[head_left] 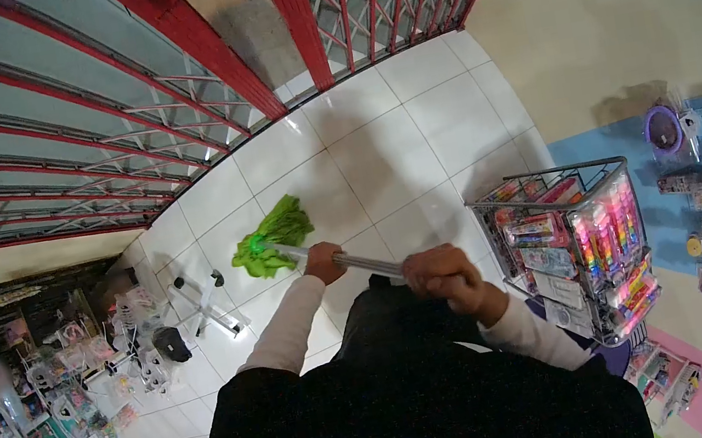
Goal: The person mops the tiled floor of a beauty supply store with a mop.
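Observation:
A mop with a bright green head (279, 231) lies against the white tiled floor (378, 159), left of the middle. Its metal handle (368, 263) slants up from the head toward my body. Lower on the handle, close to the mop head, my left hand (324, 263) is wrapped round it. My right hand (444, 278) grips the same handle nearer its upper end, in front of my torso.
Red folding gates (295, 24) run along the far side. On the right stands a wire rack (569, 247) of colourful packets, beside a wall with hanging goods. At the left are a metal stand base (203, 307) and shelves of small packaged items (71, 377).

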Demonstrator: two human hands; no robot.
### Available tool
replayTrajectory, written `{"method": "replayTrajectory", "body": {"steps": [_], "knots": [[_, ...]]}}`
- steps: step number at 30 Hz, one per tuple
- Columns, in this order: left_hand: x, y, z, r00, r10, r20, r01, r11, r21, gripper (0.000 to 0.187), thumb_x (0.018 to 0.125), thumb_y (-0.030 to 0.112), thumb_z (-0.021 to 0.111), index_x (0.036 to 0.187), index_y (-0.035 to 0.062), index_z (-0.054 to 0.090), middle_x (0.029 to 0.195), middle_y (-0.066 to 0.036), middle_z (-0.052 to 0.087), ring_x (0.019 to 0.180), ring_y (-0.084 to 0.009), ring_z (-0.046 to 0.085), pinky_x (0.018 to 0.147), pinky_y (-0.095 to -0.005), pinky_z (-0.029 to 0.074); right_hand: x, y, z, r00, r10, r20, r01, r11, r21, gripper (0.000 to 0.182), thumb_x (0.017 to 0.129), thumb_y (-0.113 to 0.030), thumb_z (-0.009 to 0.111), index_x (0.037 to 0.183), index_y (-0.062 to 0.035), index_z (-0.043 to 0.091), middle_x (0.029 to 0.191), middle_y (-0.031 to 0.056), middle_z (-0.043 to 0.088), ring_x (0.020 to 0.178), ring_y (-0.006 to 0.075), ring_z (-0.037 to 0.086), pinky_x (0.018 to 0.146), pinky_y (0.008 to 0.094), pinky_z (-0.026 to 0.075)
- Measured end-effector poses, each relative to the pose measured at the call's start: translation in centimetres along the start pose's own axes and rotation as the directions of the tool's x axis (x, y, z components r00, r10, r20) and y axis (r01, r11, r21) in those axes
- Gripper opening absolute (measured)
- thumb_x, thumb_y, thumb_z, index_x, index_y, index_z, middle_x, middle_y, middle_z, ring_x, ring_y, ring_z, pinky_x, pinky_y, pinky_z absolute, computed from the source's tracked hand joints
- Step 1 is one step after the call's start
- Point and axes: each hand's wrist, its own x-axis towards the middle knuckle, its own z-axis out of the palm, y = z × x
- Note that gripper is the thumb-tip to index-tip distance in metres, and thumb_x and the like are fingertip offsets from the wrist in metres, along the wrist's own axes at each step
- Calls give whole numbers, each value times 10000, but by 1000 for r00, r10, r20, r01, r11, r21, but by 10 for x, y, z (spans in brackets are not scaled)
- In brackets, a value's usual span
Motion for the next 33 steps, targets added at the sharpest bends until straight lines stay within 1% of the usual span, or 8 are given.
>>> {"method": "replayTrajectory", "body": {"steps": [9, 12, 15, 17, 21, 23, 27, 33], "knots": [[97, 94, 44, 993, 56, 103, -44, 992, -117, 128, 598, 175, 672, 689, 110, 610, 704, -115, 591, 735, -330, 567, 674, -440, 438, 11, -111, -73, 976, -77, -204, 32, 976, -215, 169, 694, -97, 486, 678, 68, 517, 570, 150, 482, 472, 249, 452, 465, 345, 353], [151, 163, 68, 973, 228, 23, -219, 955, -199, 136, 584, 174, 676, 676, 101, 609, 690, -111, 596, 718, -331, 574, 676, -424, 447, 5, -165, -90, 890, -92, -447, -22, 970, -243, 193, 610, -123, 491, 525, 26, 402, 500, 122, 433, 454, 257, 438, 477, 361, 365], [208, 229, 87, 963, 271, -7, -255, 898, -359, 125, 594, 142, 669, 675, 86, 590, 671, -114, 575, 686, -323, 570, 657, -410, 452, 1, -200, -119, 938, -227, -262, 100, 901, -423, 155, 681, -153, 474, 631, -13, 430, 497, 94, 429, 431, 246, 410, 459, 366, 344], [242, 261, 96, 958, 285, -28, -264, 842, -470, 99, 624, 115, 657, 657, 77, 571, 640, -112, 551, 664, -303, 569, 642, -385, 453, 2, -218, -134, 970, -139, -202, 33, 890, -455, 164, 531, -108, 521, 527, 6, 403, 506, 113, 419, 465, 306, 436, 488, 389, 373], [299, 293, 128, 922, 331, -200, -382, 698, -606, 148, 685, 111, 647, 619, 57, 526, 618, -117, 510, 624, -270, 549, 611, -353, 440, 9, -212, -160, 995, -72, -67, -2, 667, -745, 161, 537, -102, 544, 535, -20, 406, 519, 123, 383, 492, 346, 433, 479, 420, 340], [335, 288, 143, 913, 408, 14, -319, 735, -599, 251, 727, 133, 655, 591, 37, 466, 624, -122, 476, 603, -270, 497, 582, -371, 407, 15, -193, -171, 994, -112, 17, 88, 671, -736, 180, 549, -108, 554, 526, -34, 393, 512, 119, 377, 486, 343, 422, 479, 423, 328], [356, 279, 154, 874, 474, -110, -448, 696, -561, 313, 757, 121, 636, 556, 30, 414, 582, -120, 423, 595, -304, 450, 587, -392, 386, 9, -152, -194, 983, 27, 181, 104, 731, -675, 221, 562, -123, 571, 514, -52, 368, 507, 111, 376, 482, 335, 416, 474, 422, 313], [345, 281, 132, 888, 460, -31, -420, 779, -465, 302, 737, 204, 624, 542, 12, 496, 626, -178, 528, 661, -339, 536, 635, -428, 437, 7, -169, -185, 993, -100, 63, 118, 781, -613, 257, 564, -144, 590, 514, -57, 353, 487, 93, 341, 459, 322, 388, 460, 410, 291]]}}
